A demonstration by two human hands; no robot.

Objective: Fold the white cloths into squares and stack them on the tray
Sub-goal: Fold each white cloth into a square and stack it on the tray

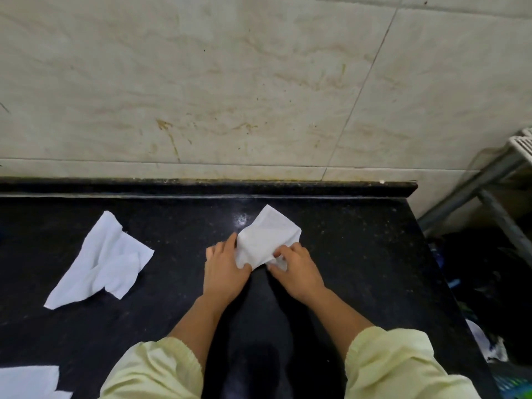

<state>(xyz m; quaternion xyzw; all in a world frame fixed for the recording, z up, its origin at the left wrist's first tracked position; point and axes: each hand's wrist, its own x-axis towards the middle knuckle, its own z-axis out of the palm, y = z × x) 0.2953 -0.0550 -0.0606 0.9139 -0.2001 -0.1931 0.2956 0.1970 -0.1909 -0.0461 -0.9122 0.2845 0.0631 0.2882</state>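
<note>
On the counter [359, 254], left hand [224, 269] and right hand [298, 273] both pinch the near edge of the crumpled cloth [267, 236] lying there, likely pinning it to square a fold; a spare cloth [103, 260] waits spread to the left, tray unseen.

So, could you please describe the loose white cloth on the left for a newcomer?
Start at the black countertop under the tiled wall. On its left part lies the loose white cloth, crumpled. Unlike the central cloth, gripped by the left hand and right hand, and the corner cloth cut off at the frame's bottom left, it is untouched and fully visible.
</note>
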